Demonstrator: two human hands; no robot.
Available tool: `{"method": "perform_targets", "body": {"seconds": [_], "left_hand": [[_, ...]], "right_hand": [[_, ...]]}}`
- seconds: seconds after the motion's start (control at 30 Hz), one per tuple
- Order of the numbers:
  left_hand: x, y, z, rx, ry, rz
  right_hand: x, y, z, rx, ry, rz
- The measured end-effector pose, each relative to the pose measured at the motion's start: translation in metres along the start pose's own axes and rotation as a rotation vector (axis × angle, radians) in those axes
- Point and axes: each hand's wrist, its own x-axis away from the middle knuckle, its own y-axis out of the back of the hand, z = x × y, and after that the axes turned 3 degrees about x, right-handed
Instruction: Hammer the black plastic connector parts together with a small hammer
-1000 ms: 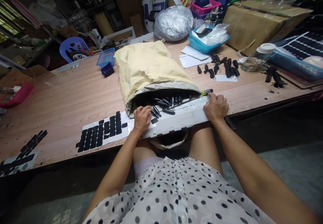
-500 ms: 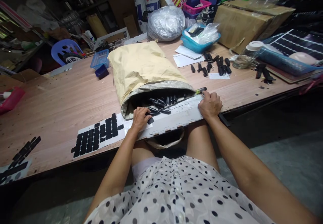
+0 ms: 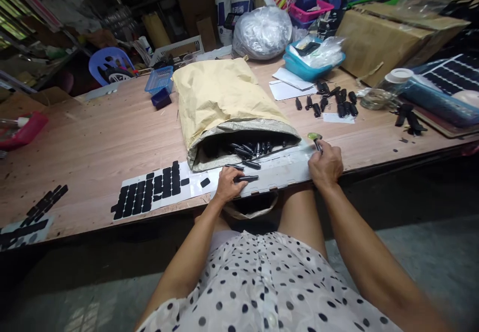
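Note:
My left hand (image 3: 229, 184) is closed on a slim black tapered piece (image 3: 248, 178), which lies over the front edge of a white cardboard strip (image 3: 279, 171). My right hand (image 3: 326, 163), at the strip's right end, grips a thin tool with a yellow-green end (image 3: 315, 136); the rest is hidden in the fist. Behind the hands lies a yellowish paper sack (image 3: 224, 95), its mouth facing me. Several black tapered pieces (image 3: 245, 149) rest inside it, and another black piece (image 3: 251, 164) is just outside. A small black pad (image 3: 205, 182) sits left of my left hand.
A white sheet of black adhesive pads (image 3: 136, 195) lies at left on the wooden table (image 3: 112, 137). Several black parts (image 3: 346, 108), a blue basket (image 3: 314, 68) and a cardboard box (image 3: 385, 43) stand at right. A lower bag opening (image 3: 252, 205) shows below the table edge.
My left hand has moved from the sack's mouth to the strip's front edge, now with a black piece. The right hand's tool has tilted more upright. The view has shifted slightly.

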Motion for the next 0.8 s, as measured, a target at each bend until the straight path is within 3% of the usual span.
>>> {"method": "perform_targets", "body": {"seconds": [0.07,0.2,0.33,0.8], "left_hand": [[-0.001,-0.001,-0.001,0.005,0.014,0.001],[-0.002,-0.004,-0.005,-0.006,0.070,0.017],[-0.006,-0.006,-0.008,0.000,0.128,0.037],[-0.009,-0.010,-0.015,0.020,0.196,0.012]], "right_hand": [[0.024,0.015,0.012,-0.141,0.077,0.016],[0.084,0.039,0.048,-0.420,0.240,0.248],[0.121,0.039,0.071,-0.512,0.327,0.390],[0.129,0.024,0.080,-0.364,0.459,0.424]]}}
